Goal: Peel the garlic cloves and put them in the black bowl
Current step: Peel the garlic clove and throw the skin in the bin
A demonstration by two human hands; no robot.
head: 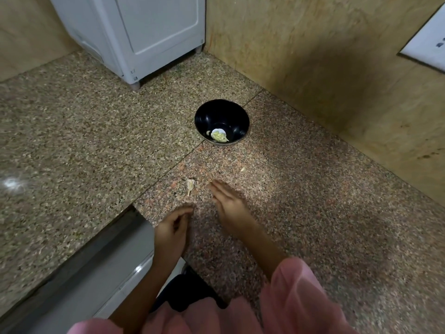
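Observation:
The black bowl [221,122] stands on the speckled granite counter [301,201], with several pale peeled garlic cloves [219,136] lying in its bottom. A garlic stem with papery skin [190,185] lies on the counter nearer to me. My right hand [228,203] hovers flat with straight fingers just right of that stem, holding nothing. My left hand [173,225] sits below the stem with fingers loosely curled; nothing shows between them. A small pale scrap [243,169] lies right of the hands.
A white appliance [134,37] stands at the back left corner. Yellowish stone walls [337,68] close off the back and right. The counter steps down at its front edge [134,210] beside my left hand. Pink sleeves fill the bottom of the view.

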